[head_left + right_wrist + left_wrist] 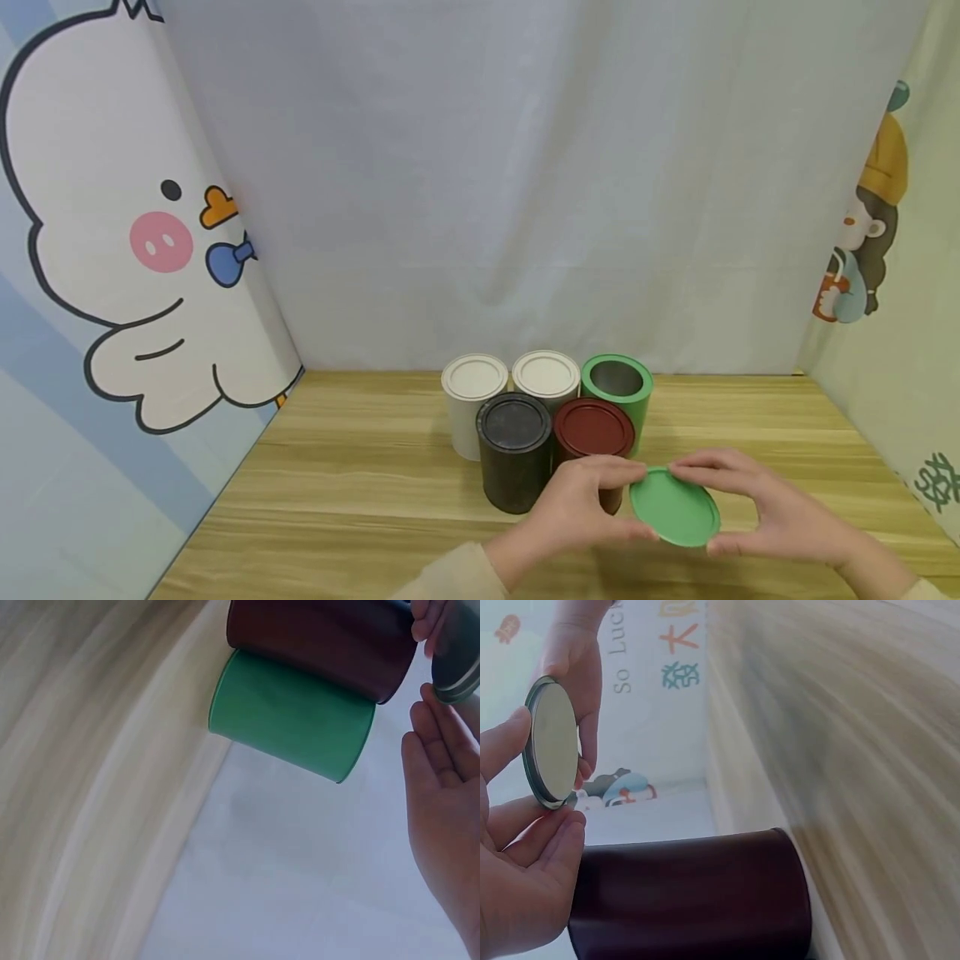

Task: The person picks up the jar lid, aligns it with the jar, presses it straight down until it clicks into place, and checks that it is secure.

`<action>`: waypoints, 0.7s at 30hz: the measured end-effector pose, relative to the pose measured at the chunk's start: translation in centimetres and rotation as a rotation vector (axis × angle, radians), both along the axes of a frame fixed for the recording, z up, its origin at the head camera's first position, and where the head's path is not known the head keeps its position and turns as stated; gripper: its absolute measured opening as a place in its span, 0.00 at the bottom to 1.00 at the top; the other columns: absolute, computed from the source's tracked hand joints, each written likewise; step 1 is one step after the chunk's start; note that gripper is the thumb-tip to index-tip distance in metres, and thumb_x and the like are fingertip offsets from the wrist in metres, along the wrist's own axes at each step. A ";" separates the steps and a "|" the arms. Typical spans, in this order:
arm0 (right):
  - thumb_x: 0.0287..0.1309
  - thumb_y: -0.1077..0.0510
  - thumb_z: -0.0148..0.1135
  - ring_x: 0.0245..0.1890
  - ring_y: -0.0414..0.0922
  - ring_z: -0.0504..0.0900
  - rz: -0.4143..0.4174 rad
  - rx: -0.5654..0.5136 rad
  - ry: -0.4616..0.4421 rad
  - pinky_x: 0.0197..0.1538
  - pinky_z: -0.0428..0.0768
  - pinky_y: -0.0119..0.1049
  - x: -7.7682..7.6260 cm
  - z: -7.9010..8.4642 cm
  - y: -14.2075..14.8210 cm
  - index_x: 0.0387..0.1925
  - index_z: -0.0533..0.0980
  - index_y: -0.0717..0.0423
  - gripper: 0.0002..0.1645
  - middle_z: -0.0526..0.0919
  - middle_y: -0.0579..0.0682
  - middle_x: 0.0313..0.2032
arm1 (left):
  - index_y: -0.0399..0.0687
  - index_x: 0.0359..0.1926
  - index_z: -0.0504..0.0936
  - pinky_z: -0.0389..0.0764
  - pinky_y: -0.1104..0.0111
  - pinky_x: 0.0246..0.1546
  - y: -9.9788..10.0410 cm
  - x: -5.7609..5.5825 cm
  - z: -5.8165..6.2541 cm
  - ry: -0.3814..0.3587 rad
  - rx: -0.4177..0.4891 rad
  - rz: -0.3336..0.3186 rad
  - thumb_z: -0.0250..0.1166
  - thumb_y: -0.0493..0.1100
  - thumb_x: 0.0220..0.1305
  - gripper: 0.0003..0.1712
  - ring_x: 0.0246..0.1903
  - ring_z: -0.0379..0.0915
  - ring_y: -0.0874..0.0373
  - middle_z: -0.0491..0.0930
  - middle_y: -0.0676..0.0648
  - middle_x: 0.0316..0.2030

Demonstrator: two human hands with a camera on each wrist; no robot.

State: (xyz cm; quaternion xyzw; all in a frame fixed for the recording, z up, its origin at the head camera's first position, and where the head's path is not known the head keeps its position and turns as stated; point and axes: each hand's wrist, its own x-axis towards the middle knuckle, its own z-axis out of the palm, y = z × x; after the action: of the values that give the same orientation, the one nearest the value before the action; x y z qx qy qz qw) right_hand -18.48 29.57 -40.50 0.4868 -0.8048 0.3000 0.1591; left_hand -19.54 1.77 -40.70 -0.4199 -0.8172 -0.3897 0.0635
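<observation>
A round green lid [675,507] is held tilted above the table, in front of the cans. My left hand [581,508] pinches its left edge between thumb and fingers. At the opposite edge, my right hand [772,508] grips it with the thumb low and the fingers at the top. The left wrist view shows the lid's pale underside [555,742]. Behind the hands stands an upright green can [641,414], its top uncovered and its inside dark. A dark red can [594,427] with its lid on stands close behind my left hand, partly hidden by it.
A black can [515,475] with a lid stands left of the red one. Two white lidded cans, a left one [463,417] and a middle one [546,373], are behind. The wooden table [337,500] meets a pale curtain [420,208] at the back and printed cloth at both sides.
</observation>
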 end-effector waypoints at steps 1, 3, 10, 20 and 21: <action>0.37 0.54 0.83 0.60 0.38 0.70 -0.011 0.009 0.002 0.57 0.67 0.21 0.0 0.2 -0.1 0.62 0.75 0.61 0.48 0.75 0.51 0.59 | 0.45 0.59 0.82 0.73 0.82 0.48 -0.1 0.0 0.2 0.001 -0.003 0.006 0.79 0.50 0.51 0.34 0.46 0.75 0.72 0.82 0.54 0.53; 0.38 0.53 0.83 0.60 0.37 0.69 -0.035 0.026 0.009 0.57 0.68 0.21 0.0 0.6 -0.2 0.63 0.74 0.59 0.47 0.74 0.50 0.59 | 0.46 0.59 0.82 0.70 0.80 0.55 -0.2 -0.2 0.6 0.022 -0.012 0.021 0.79 0.50 0.51 0.34 0.55 0.74 0.68 0.82 0.54 0.54; 0.38 0.58 0.84 0.61 0.36 0.69 -0.077 0.018 0.016 0.57 0.68 0.21 -0.7 1.5 -1.0 0.64 0.74 0.59 0.47 0.74 0.49 0.60 | 0.43 0.61 0.80 0.68 0.78 0.59 -1.0 -1.1 2.2 0.054 -0.028 0.023 0.78 0.49 0.54 0.35 0.60 0.72 0.64 0.81 0.50 0.56; 0.34 0.61 0.85 0.58 0.36 0.71 -0.175 -0.033 0.073 0.56 0.67 0.21 -2.2 2.0 -2.2 0.62 0.76 0.56 0.48 0.77 0.49 0.57 | 0.45 0.61 0.81 0.70 0.76 0.57 -1.3 -2.6 3.8 0.107 -0.075 0.078 0.77 0.50 0.54 0.34 0.58 0.74 0.63 0.81 0.50 0.55; 0.33 0.61 0.84 0.58 0.37 0.71 -0.183 -0.040 0.075 0.56 0.66 0.21 -2.4 2.1 -2.3 0.62 0.76 0.56 0.47 0.77 0.49 0.57 | 0.46 0.60 0.81 0.70 0.77 0.57 -1.2 -2.9 3.8 0.121 -0.083 0.088 0.77 0.50 0.54 0.33 0.57 0.74 0.63 0.82 0.51 0.54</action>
State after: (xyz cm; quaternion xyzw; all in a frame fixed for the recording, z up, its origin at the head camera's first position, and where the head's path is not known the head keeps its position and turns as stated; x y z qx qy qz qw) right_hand -20.86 27.24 -38.44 0.4188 -0.8333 0.2818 0.2254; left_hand -22.40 0.53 -36.89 -0.4087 -0.8449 -0.3265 0.1122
